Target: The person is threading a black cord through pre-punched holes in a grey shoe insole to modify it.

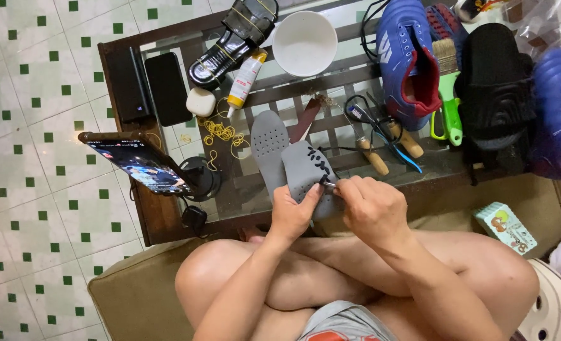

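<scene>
Above the crossed knees, the left hand [291,215] grips a grey insole [304,169] at the table's [160,221] near edge; the right hand [373,207] pinches a small tool [326,184] against it. A second insole [269,142] lies just behind, a white bowl [304,43] at the far edge.

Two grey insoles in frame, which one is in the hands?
The nearer grey insole, the one with dark stitching on it: the left hand grips its lower edge and the right hand works on it. The other insole lies untouched on the glass table.
</scene>
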